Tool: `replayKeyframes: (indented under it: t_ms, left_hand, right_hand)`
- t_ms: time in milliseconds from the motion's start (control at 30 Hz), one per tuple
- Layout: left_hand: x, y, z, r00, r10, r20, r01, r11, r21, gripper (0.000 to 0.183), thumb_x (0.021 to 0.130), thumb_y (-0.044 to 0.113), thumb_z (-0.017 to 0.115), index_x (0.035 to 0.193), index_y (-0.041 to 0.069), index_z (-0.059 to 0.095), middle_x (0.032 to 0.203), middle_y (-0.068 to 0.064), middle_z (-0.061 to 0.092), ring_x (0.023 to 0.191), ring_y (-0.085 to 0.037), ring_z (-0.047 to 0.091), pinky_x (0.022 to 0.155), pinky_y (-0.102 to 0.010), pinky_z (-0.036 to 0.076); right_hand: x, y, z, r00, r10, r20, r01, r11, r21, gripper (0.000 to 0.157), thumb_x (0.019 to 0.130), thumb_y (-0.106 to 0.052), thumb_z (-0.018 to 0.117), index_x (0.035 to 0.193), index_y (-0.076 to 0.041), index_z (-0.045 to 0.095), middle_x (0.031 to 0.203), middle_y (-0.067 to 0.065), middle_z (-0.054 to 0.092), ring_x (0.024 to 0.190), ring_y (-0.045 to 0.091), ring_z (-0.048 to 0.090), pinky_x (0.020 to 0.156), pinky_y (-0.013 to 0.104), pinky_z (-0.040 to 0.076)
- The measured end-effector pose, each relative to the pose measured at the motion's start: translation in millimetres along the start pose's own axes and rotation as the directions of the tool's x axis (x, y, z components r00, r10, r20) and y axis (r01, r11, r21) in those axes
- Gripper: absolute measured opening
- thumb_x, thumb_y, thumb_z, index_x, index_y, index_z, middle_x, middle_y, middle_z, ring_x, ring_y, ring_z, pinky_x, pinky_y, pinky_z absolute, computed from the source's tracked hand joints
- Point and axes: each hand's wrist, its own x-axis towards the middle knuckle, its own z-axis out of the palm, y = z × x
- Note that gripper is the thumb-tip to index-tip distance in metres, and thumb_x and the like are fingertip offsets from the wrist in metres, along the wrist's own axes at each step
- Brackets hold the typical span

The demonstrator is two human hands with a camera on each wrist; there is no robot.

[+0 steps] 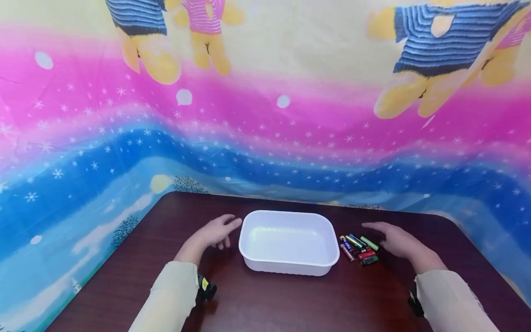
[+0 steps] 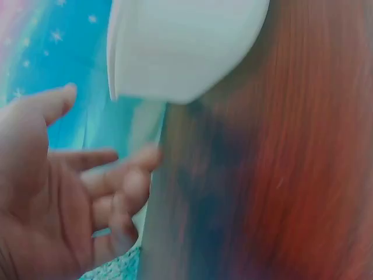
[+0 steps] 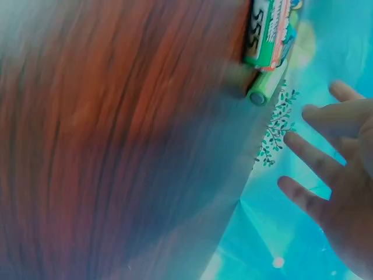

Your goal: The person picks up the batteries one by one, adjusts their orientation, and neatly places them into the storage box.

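A white plastic basin [image 1: 290,267] with rounded corners stands on the dark wooden table, nothing in it. Just off its left side hovers my left hand [image 1: 216,231], fingers loosely bent and holding nothing; in the left wrist view the palm [image 2: 52,204] faces up near the basin's wall [image 2: 180,52]. Right of the basin lies a small pile of batteries [image 1: 358,249] in several colours. My right hand [image 1: 392,239] is held beyond the pile's right side with relaxed, spread fingers and an empty grasp. The right wrist view shows a green battery labelled 555 [image 3: 266,35] near that hand.
The dark brown table [image 1: 282,304] has rounded back corners. Behind it hangs a cloth [image 1: 265,138] printed with bears and snowflakes, close to the table's back edge. A dark wrist camera [image 1: 205,287] sits at the left cuff, another [image 1: 415,302] at the right.
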Motion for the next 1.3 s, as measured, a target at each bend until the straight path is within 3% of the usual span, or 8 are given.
replayKeyframes:
  t_ms: [67,133,333,567,733,867,1100,1300]
  left_hand:
    - [-1.6,3.0,7.6,0.994,0.03,0.101,-0.013,0.986,-0.168,0.062,0.095,0.043,0.043,0.144,0.006,0.029,0.064,-0.014,0.063,0.047,-0.024,0.055,0.044,-0.033,0.043]
    - [-2.4,4.3,14.8,0.988,0.072,0.135,-0.037,0.968,-0.247,0.057,0.095,0.029,0.044,0.144,0.004,0.027,0.06,-0.014,0.062,0.04,-0.019,0.051,0.039,-0.028,0.037]
    - [-2.3,-1.7,31.4,0.992,0.111,0.052,-0.083,0.922,-0.379,0.062,0.085,0.012,0.045,0.142,-0.001,0.028,0.057,-0.015,0.059,0.035,-0.015,0.046,0.036,-0.025,0.034]
    - [-3.3,-10.5,44.0,0.994,0.105,0.041,-0.064,0.826,-0.56,0.057,0.089,0.014,0.048,0.142,0.002,0.031,0.052,-0.009,0.053,0.034,-0.012,0.044,0.036,-0.023,0.037]
    - [-3.2,-9.8,47.9,0.994,0.108,0.029,-0.067,0.78,-0.622,0.057,0.088,0.012,0.048,0.142,0.002,0.032,0.048,-0.007,0.052,0.033,-0.011,0.043,0.036,-0.023,0.039]
    - [-1.8,-7.8,48.3,0.994,0.106,0.006,-0.079,0.773,-0.629,0.056,0.088,0.01,0.048,0.142,0.002,0.034,0.048,-0.006,0.051,0.033,-0.01,0.043,0.036,-0.023,0.039]
    - [1.2,-6.4,48.9,0.996,0.092,-0.012,-0.078,0.769,-0.635,0.057,0.087,0.008,0.048,0.142,0.003,0.035,0.047,-0.005,0.05,0.033,-0.01,0.042,0.035,-0.023,0.039]
    - [2.0,-7.9,48.7,0.996,0.09,0.004,-0.067,0.764,-0.642,0.057,0.088,0.01,0.048,0.143,0.003,0.034,0.047,-0.005,0.05,0.033,-0.011,0.042,0.036,-0.024,0.039]
  right_hand:
    - [-0.5,-1.4,0.3,0.998,-0.002,0.056,0.003,1.0,-0.009,0.07,0.073,0.021,0.049,0.136,-0.009,0.046,0.133,0.029,0.039,0.119,0.05,0.037,0.086,0.06,0.04]
    - [0.2,-3.7,1.2,0.995,0.008,0.098,-0.006,1.0,-0.027,0.074,0.07,0.023,0.048,0.136,-0.011,0.047,0.131,0.029,0.041,0.116,0.05,0.039,0.085,0.059,0.042]
    - [8.0,-10.8,6.6,0.99,0.034,0.137,-0.022,0.996,-0.084,0.07,0.072,0.022,0.052,0.133,-0.011,0.05,0.121,0.028,0.045,0.102,0.043,0.05,0.077,0.054,0.048]
    - [12.1,-9.6,13.9,0.988,0.062,0.141,-0.048,0.993,-0.104,0.056,0.078,0.014,0.059,0.128,-0.011,0.056,0.11,0.02,0.051,0.096,0.038,0.052,0.08,0.057,0.045]
    - [12.9,-5.3,15.0,0.987,0.072,0.147,-0.054,0.991,-0.12,0.051,0.077,0.014,0.061,0.123,-0.008,0.06,0.111,0.024,0.051,0.095,0.038,0.052,0.081,0.057,0.044]
    - [14.6,-3.7,13.4,0.987,0.063,0.149,-0.045,0.992,-0.122,0.049,0.076,0.016,0.059,0.121,-0.003,0.059,0.108,0.025,0.051,0.093,0.037,0.052,0.08,0.055,0.045]
    - [13.8,-1.6,9.0,0.989,0.041,0.145,-0.024,0.992,-0.121,0.046,0.075,0.016,0.057,0.119,0.004,0.058,0.093,0.014,0.053,0.079,0.024,0.049,0.07,0.044,0.049]
    - [12.6,-0.7,6.1,0.985,0.08,0.15,-0.075,0.996,-0.041,0.05,0.071,0.018,0.059,0.12,0.007,0.056,0.1,0.022,0.056,0.078,0.025,0.049,0.059,0.034,0.046]
